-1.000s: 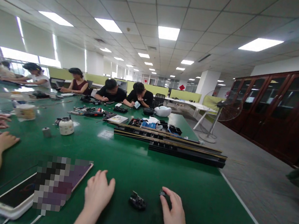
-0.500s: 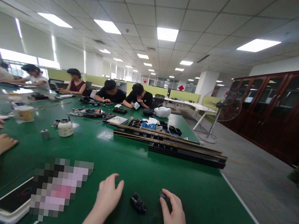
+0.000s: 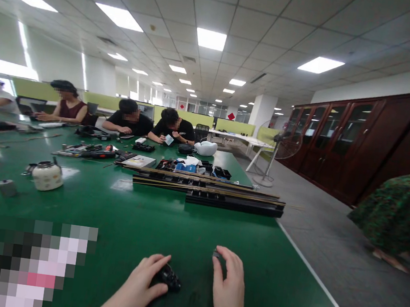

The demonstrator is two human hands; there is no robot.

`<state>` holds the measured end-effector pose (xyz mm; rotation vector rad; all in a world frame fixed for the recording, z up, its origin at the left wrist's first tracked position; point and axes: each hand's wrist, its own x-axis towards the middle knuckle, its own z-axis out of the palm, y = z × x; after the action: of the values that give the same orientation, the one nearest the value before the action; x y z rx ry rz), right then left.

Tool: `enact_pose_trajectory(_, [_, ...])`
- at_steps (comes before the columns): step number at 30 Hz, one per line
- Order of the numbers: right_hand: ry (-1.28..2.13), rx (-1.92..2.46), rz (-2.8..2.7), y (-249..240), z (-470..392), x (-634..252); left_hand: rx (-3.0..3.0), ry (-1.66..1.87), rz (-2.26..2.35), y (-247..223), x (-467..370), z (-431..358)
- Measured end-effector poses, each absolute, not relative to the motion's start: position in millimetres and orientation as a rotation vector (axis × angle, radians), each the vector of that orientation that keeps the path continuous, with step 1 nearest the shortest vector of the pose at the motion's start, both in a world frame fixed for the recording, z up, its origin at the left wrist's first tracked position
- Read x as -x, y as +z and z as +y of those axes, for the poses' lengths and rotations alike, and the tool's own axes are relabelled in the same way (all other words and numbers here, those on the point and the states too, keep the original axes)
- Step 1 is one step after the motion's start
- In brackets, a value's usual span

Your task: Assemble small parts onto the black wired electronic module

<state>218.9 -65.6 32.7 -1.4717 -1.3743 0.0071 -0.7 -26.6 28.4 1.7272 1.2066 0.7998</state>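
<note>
My left hand [image 3: 141, 281] is curled around a small black jointed-looking part [image 3: 171, 278] on the green table, thumb on the near side and fingers on the far side. The hand hides part of it. To the right, my right hand [image 3: 228, 277] pinches a little dark grey piece [image 3: 216, 252] between thumb and fingertips, just above the table and apart from the black part. The exact kind of either part is too small to make out.
Long black rails with thin brass-coloured rods [image 3: 207, 194] lie across the table [image 3: 113, 222]. A cream pot [image 3: 48, 176] and a grey cylinder [image 3: 7, 188] stand left. A pixelated patch covers the lower left. People sit beyond; a person in a green skirt [image 3: 401, 214] bends at right.
My left hand has come down to the black part and closed around it. The right hand still pinches its small piece. The view has turned right, bringing a person into sight there.
</note>
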Motion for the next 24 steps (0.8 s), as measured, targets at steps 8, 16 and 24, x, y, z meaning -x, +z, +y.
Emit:
enact_pose_trajectory(8, [0.476,1.391,-1.507,29.4,-66.1,-201.3,-1.834,0.732,1.191,31.2,-0.9,-23.8])
enact_pose_trajectory(16, [0.662,1.376,-1.492,21.6,-61.1,-191.8,-1.768,0.763,1.195,41.7,-4.2,-33.1])
enact_pose_trajectory(24, [0.737,1.353,-1.48,25.3,-62.6,-192.5,-1.772,0.816,1.191,41.6,-14.3,-40.8])
